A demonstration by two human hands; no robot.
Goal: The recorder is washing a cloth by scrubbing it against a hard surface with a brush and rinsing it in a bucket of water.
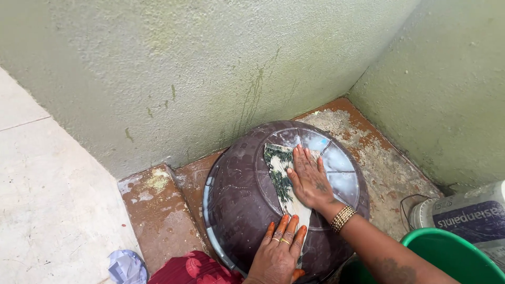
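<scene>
A dark brown plastic tub [236,194] lies upside down on the floor, its wet base facing up. A strip of white and green patterned cloth [280,173] is spread flat across that base. My right hand [310,179], with gold bangles at the wrist, presses palm-down on the upper part of the cloth, fingers spread. My left hand [279,250], wearing rings, lies flat on the tub's near side, its fingers touching the lower end of the cloth.
Stained green walls [210,68] meet in a corner behind the tub. A worn red-brown floor patch [158,210] and pale tiles [47,200] lie left. A green bucket [457,257] and white paint bucket [463,213] stand right. Red floral fabric [192,269] and crumpled pale cloth [126,267] lie near.
</scene>
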